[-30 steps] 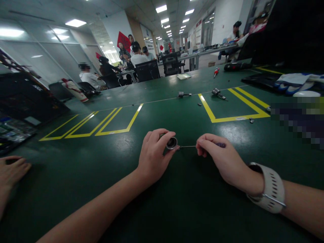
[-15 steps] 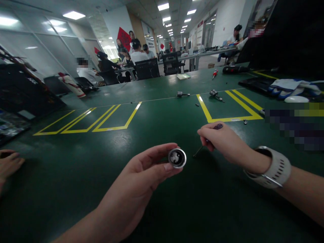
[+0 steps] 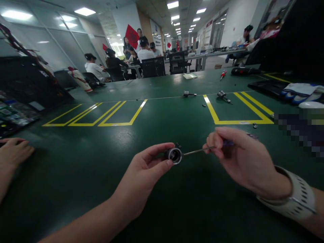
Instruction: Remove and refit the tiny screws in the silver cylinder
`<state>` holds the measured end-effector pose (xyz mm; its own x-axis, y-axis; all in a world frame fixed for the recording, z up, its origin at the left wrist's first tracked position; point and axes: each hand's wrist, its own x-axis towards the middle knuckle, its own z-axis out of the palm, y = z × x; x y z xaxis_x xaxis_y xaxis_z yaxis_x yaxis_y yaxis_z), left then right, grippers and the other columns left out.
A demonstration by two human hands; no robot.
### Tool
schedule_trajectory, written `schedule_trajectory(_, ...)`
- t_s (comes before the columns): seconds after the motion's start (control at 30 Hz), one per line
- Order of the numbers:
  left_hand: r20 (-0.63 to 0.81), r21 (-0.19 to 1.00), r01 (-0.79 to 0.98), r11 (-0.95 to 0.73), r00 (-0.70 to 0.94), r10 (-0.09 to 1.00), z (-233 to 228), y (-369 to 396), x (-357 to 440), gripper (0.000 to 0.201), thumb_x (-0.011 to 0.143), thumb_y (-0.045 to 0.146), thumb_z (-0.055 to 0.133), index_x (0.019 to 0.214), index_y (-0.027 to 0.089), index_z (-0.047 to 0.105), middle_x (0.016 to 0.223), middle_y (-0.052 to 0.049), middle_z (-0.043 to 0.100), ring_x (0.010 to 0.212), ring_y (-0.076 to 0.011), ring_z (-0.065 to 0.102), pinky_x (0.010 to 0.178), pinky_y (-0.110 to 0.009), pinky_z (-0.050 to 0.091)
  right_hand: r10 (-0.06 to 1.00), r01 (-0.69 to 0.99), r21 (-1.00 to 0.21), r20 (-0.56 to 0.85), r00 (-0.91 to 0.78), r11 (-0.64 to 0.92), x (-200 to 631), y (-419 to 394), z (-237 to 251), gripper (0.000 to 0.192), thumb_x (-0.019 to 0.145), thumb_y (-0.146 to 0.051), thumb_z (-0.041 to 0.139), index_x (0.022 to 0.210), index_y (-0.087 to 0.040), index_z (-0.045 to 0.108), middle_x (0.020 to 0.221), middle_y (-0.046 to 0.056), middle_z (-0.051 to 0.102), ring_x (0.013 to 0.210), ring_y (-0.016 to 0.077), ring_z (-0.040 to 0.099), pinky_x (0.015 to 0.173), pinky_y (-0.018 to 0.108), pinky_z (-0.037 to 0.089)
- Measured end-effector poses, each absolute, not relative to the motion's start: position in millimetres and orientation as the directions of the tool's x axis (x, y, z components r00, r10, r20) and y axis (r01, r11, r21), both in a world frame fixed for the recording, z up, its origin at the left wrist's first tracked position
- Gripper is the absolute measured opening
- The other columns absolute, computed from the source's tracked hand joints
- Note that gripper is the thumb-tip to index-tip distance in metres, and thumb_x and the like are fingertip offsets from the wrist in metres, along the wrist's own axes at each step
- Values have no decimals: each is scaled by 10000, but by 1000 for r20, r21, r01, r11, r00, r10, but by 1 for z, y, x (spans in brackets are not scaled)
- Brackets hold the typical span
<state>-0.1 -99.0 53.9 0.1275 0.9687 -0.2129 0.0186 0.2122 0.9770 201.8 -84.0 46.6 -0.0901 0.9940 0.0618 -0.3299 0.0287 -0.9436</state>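
Between the thumb and fingers of my left hand (image 3: 144, 172) is a short metal cylinder (image 3: 175, 156), its hollow round end facing me. My right hand (image 3: 240, 158) is closed on the handle of a thin screwdriver (image 3: 196, 152), whose shaft points left. The tip reaches the right side of the cylinder's rim; whether it touches, I cannot tell. Just behind the cylinder, a few small dark parts (image 3: 179, 145) lie on the green table (image 3: 162, 216).
Two metal parts with shafts, one (image 3: 189, 93) outside and one (image 3: 223, 97) inside the yellow tape outline (image 3: 238, 122), lie farther back. A red screwdriver (image 3: 223, 75) and gloves (image 3: 301, 91) are at the right. Another person's hand (image 3: 16, 152) rests at the left edge.
My right hand has lifted and turned, bringing the screwdriver tip from near the table up to the cylinder. The cylinder is tilted differently, and small dark parts now show behind it.
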Motion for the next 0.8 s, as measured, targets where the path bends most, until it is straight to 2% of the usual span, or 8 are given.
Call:
schedule_trajectory(0.13, -196, 981, 20, 195, 144, 970, 52, -101, 1, 323, 690, 134, 659, 999, 229, 672, 1013, -43, 713, 943, -210, 656, 858, -362, 522, 941, -40, -957, 291, -170, 288, 199, -101, 46, 347, 894, -321, 460, 582, -219, 571, 582, 15, 522, 631, 175, 513, 609, 327, 399)
schedule_trajectory(0.3, -169, 986, 21, 168, 148, 974, 50, -104, 2, 314, 681, 123, 643, 977, 225, 674, 981, -38, 717, 912, -195, 659, 829, -331, 524, 834, 251, -812, 439, -333, 528, 194, -114, 52, 309, 924, -241, 389, 636, -201, 492, 590, 5, 503, 553, 129, 483, 518, 284, 370)
schedule_trajectory(0.43, -142, 990, -2, 144, 138, 980, 49, -105, 3, 290, 663, 115, 647, 934, 214, 680, 981, -41, 712, 893, -191, 658, 808, -317, 523, 725, 297, -675, 534, -435, 675, 189, -117, 56, 242, 904, -154, 375, 691, -197, 482, 600, 19, 518, 572, 139, 489, 535, 293, 379)
schedule_trajectory(0.6, -200, 979, -17, 202, 87, 976, 53, -107, 7, 220, 670, 140, 693, 882, 193, 668, 1002, -38, 700, 869, -167, 659, 769, -260, 508, 593, 291, -528, 599, -539, 798, 185, -121, 55, 225, 829, -37, 382, 695, -152, 521, 569, 28, 508, 552, 141, 445, 521, 305, 351)
schedule_trajectory(0.8, -211, 975, -61, 215, 66, 975, 53, -106, 9, 152, 680, 91, 669, 806, 172, 643, 932, -10, 692, 822, -154, 674, 728, -229, 508, 556, 288, -488, 595, -581, 824, 183, -124, 52, 236, 812, -24, 388, 671, -121, 550, 585, 45, 525, 592, 151, 463, 557, 326, 359)
